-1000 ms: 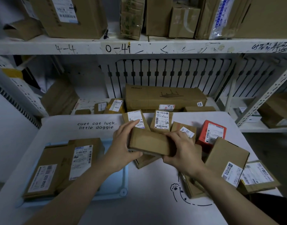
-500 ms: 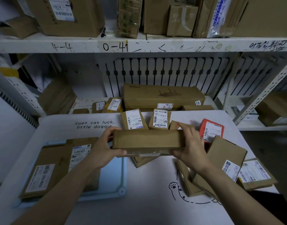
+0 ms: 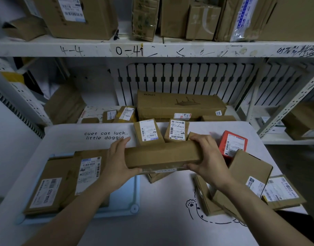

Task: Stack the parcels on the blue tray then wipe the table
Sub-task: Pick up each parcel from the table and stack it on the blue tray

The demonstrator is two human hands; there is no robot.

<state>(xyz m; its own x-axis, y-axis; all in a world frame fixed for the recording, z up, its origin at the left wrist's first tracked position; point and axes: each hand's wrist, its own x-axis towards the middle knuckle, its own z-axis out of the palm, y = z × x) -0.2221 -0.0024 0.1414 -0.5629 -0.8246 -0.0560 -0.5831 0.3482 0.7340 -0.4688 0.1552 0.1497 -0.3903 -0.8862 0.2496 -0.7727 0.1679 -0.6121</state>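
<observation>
A long brown cardboard parcel [image 3: 161, 156] hangs above the white table [image 3: 161, 219], held level between both hands. My left hand [image 3: 118, 162] grips its left end and my right hand [image 3: 206, 160] grips its right end. The blue tray [image 3: 122, 199] lies at the table's front left, just left of the held parcel, with two flat labelled parcels [image 3: 63, 180] lying on it. Loose parcels lie across the table: two small labelled boxes [image 3: 147, 131] behind the held one, a red box [image 3: 233, 142] to the right, and several brown boxes [image 3: 248, 173] at the right edge.
White metal shelving surrounds the table, its upper shelf [image 3: 152, 48] loaded with cartons. A long carton [image 3: 179, 105] and small boxes sit on the lower shelf just behind the table. A small box [image 3: 158, 175] lies under the held parcel. A shelf post [image 3: 286, 107] stands at the right.
Both hands lifted the long parcel off the pile at the table's centre and turned it level. It has moved slightly left, toward the tray.
</observation>
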